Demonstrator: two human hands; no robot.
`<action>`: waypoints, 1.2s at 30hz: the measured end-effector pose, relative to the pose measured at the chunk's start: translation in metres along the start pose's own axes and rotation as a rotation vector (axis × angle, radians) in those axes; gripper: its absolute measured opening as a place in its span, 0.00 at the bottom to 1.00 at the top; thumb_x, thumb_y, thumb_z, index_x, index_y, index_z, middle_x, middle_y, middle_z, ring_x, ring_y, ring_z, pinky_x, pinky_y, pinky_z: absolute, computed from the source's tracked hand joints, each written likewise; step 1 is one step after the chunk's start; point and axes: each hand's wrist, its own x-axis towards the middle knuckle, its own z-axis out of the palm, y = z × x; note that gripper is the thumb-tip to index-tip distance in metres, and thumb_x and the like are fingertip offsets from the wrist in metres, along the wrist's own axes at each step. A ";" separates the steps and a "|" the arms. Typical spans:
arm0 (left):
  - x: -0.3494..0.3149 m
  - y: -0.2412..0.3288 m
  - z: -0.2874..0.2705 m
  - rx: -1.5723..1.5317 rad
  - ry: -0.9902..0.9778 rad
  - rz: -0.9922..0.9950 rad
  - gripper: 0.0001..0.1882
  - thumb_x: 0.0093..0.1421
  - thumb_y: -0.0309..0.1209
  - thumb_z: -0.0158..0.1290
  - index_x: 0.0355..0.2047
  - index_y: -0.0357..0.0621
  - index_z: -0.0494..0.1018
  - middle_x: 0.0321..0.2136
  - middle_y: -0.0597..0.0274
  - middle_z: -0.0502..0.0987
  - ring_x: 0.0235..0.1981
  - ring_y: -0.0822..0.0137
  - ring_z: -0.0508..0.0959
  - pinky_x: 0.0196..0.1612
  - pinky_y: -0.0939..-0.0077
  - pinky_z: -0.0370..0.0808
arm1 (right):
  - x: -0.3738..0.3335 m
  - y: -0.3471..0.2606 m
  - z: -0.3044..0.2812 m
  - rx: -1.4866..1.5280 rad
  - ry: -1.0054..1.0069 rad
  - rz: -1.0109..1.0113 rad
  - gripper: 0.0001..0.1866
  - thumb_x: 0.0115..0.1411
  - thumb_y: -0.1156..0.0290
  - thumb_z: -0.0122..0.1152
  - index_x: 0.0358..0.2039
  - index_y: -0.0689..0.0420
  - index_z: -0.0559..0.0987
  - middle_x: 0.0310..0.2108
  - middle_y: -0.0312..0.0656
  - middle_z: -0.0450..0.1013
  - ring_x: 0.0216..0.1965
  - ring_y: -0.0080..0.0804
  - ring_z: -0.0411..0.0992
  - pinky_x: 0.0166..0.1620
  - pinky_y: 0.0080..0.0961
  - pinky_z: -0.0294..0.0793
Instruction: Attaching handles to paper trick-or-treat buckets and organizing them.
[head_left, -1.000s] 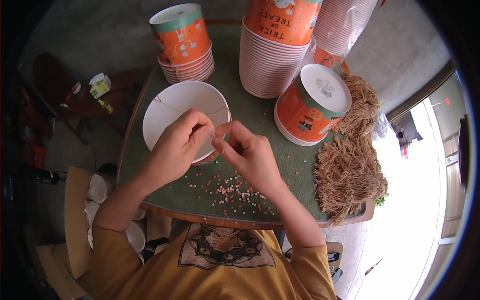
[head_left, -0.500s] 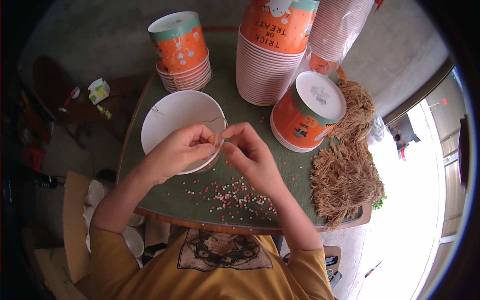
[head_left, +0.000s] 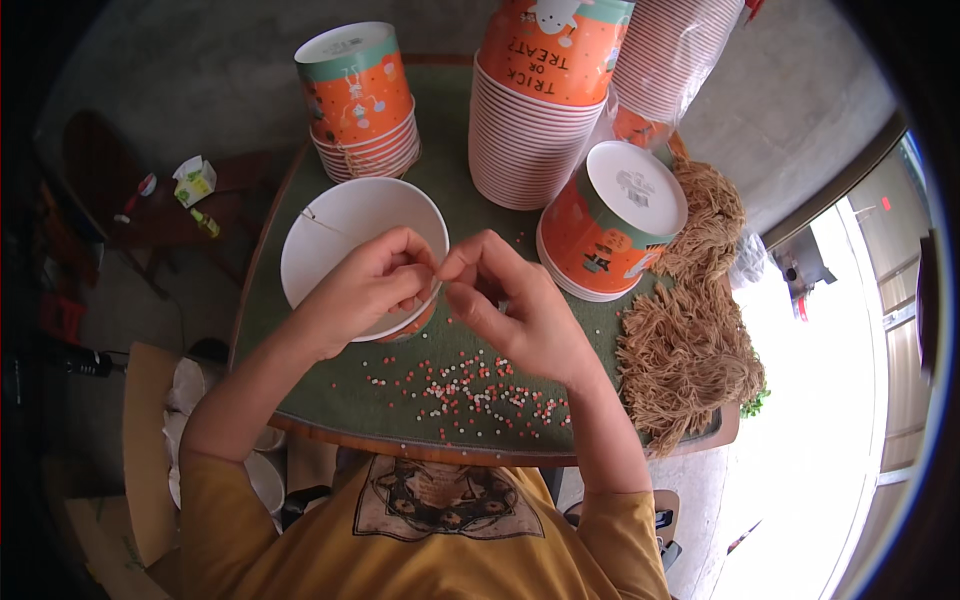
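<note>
A white-lined paper bucket (head_left: 345,205) stands upright on the green tabletop, its mouth toward me. A thin brown twine (head_left: 330,224) comes from the bucket's far left rim and runs down behind my left hand (head_left: 375,288). That hand is closed in a pinch over the near right rim, its fingertips on the twine. My right hand (head_left: 510,310) meets it just outside the rim, thumb and forefinger pinched around the twine's end, mostly hidden by the fingers. Small red and white beads (head_left: 480,395) lie scattered in front of the bucket.
Upside-down orange buckets stand stacked at the back left (head_left: 362,95), in a tall back stack (head_left: 525,140) and at the right (head_left: 610,225). Brown twine bundles (head_left: 690,365) cover the table's right side. An open cardboard box (head_left: 150,440) sits beyond the left edge.
The twine's loop over my hands has gone from view, and the strand inside the bucket now runs down to my left hand. My right hand has risen slightly, its fingers bent differently.
</note>
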 end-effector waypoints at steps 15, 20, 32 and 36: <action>0.001 0.004 0.003 0.124 -0.028 -0.045 0.09 0.66 0.33 0.49 0.36 0.39 0.72 0.27 0.71 0.71 0.26 0.82 0.68 0.31 0.87 0.67 | 0.024 0.032 -0.002 -0.207 0.166 -0.248 0.07 0.60 0.78 0.56 0.39 0.60 0.71 0.32 0.36 0.70 0.31 0.21 0.69 0.37 0.21 0.71; 0.001 0.005 0.004 0.079 0.016 -0.047 0.10 0.66 0.33 0.49 0.32 0.39 0.72 0.24 0.72 0.69 0.25 0.82 0.66 0.29 0.88 0.65 | 0.005 0.033 0.002 -0.296 0.207 -0.356 0.09 0.57 0.79 0.60 0.38 0.61 0.73 0.32 0.36 0.69 0.34 0.24 0.70 0.38 0.21 0.71; 0.005 0.005 0.004 -0.008 -0.027 -0.076 0.09 0.67 0.29 0.45 0.35 0.37 0.72 0.27 0.68 0.71 0.28 0.79 0.69 0.32 0.85 0.67 | -0.004 0.031 0.039 -0.159 0.388 -0.253 0.03 0.54 0.80 0.63 0.29 0.61 0.77 0.30 0.35 0.69 0.28 0.20 0.67 0.31 0.18 0.69; 0.000 0.009 0.001 -0.048 -0.035 -0.103 0.09 0.67 0.28 0.44 0.39 0.36 0.72 0.30 0.66 0.73 0.30 0.77 0.71 0.37 0.83 0.70 | -0.006 0.036 0.037 -0.250 0.412 -0.287 0.03 0.54 0.80 0.63 0.31 0.60 0.79 0.29 0.36 0.70 0.29 0.22 0.68 0.31 0.19 0.70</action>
